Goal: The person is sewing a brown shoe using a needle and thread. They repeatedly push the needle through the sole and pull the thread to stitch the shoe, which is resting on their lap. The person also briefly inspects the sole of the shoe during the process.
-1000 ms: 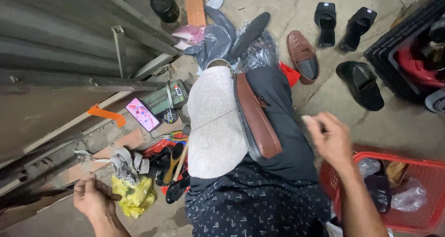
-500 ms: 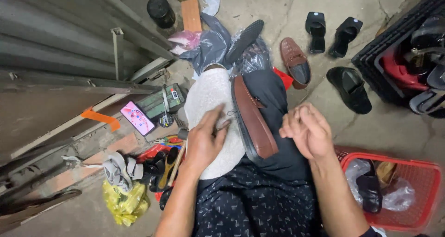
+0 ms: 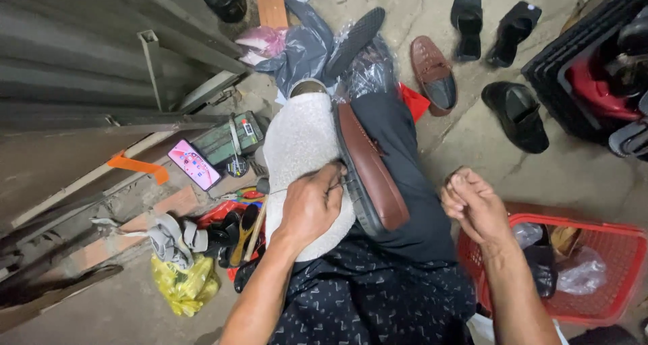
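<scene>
A brown loafer [image 3: 370,166] lies on its side between my knees, its dark sole toward a pale fleecy cloth [image 3: 300,142] over my left thigh. My left hand [image 3: 312,203] is closed on a thin tool [image 3: 270,186] with a dark handle and presses its tip at the shoe's sole edge. Pinched fingers mark my right hand [image 3: 474,205], which hovers to the right of the shoe above my dark trousers. Whether a thread runs from it I cannot tell.
A red basket [image 3: 611,271] with shoes and bags stands at right. Loose shoes [image 3: 433,72] lie on the concrete ahead, a black crate [image 3: 574,62] far right. At left are a phone [image 3: 194,164], a green tool box [image 3: 226,139], tools and a yellow bag [image 3: 183,284].
My left hand came in from the lower left to the shoe's sole edge with the tool. My right hand dropped slightly and pinched shut.
</scene>
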